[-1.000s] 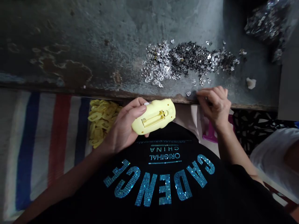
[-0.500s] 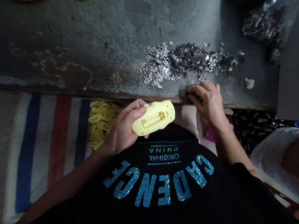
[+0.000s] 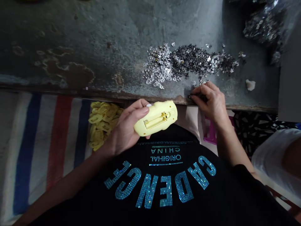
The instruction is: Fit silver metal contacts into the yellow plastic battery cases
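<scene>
My left hand (image 3: 127,125) is closed around a pale yellow plastic toy casing (image 3: 155,121). The casing's back faces up, showing an open battery compartment with metal contacts, screw holes and a cluster of small speaker holes. At the table's front edge my right hand (image 3: 213,100) has its thumb and forefinger pinched together. A tiny shiny metal piece (image 3: 189,96) shows at those fingertips. Just beyond that hand lies a heap of small silvery metal contact plates (image 3: 162,66), with darker springy-looking bits (image 3: 188,58) mixed along its middle.
The worn grey metal tabletop (image 3: 113,31) ends in a straight front edge. A clear bag of metal parts (image 3: 261,28) is at the far right, near a white lump (image 3: 250,84). Below are yellow casings (image 3: 101,122), a striped sheet (image 3: 56,135) and another person's white sleeve (image 3: 270,150).
My right hand has shifted slightly right, and a tiny metal piece now shows at its fingertips. The yellow casing stays in my left hand, almost unmoved.
</scene>
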The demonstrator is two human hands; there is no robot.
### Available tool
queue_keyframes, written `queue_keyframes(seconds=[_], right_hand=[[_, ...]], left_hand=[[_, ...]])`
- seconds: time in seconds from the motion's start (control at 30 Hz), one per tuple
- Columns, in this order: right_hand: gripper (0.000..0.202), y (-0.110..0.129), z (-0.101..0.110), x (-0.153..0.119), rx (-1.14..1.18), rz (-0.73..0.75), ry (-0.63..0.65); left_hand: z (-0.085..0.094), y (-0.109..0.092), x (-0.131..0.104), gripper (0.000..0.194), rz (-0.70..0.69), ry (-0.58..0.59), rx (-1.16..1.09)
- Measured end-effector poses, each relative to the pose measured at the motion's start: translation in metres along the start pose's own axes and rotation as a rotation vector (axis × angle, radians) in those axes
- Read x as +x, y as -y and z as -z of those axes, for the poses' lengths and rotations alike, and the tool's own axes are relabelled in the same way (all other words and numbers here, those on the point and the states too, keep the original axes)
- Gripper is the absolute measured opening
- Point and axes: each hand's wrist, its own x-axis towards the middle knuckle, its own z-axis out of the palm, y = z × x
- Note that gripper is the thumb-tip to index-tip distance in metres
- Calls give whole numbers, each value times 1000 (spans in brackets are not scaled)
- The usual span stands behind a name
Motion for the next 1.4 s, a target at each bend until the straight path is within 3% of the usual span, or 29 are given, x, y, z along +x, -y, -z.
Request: queue_keyframes(seconds=[0.13,0.37,0.63,0.8,0.9,0.97,1.07,1.17,1.23,1.4], right_hand=[[16,2,-3,-8,-25,29,-80],[20,0,-19,-10,-253,158,-72],[12,7,1,6,43,134,-159],[5,-9,-1,24,-112,80,-63],[8,-10,-1,31,-155,91,-100],[10,-2,4,33,-75,100,-163],[12,17,15,27,278,112,-192],[14,37,23,14,655,90,7],[14,48,26,3,764,33,153],[26,59,25,-15,781,-60,160]], left_hand=[[-1,-2,-3,43,10,-11,0],[-1,-2,-2,42,20,11,6],[-10,-7,-3,37,39,57,2],[-13,-5,-2,40,14,121,-52],[-12,-2,-1,41,5,158,-80],[-11,0,0,40,-2,185,-98],[-10,1,0,35,0,203,-111],[-11,-3,-3,36,15,204,-101],[-13,-7,-6,36,26,194,-84],[-19,-13,-12,30,65,178,-49]])
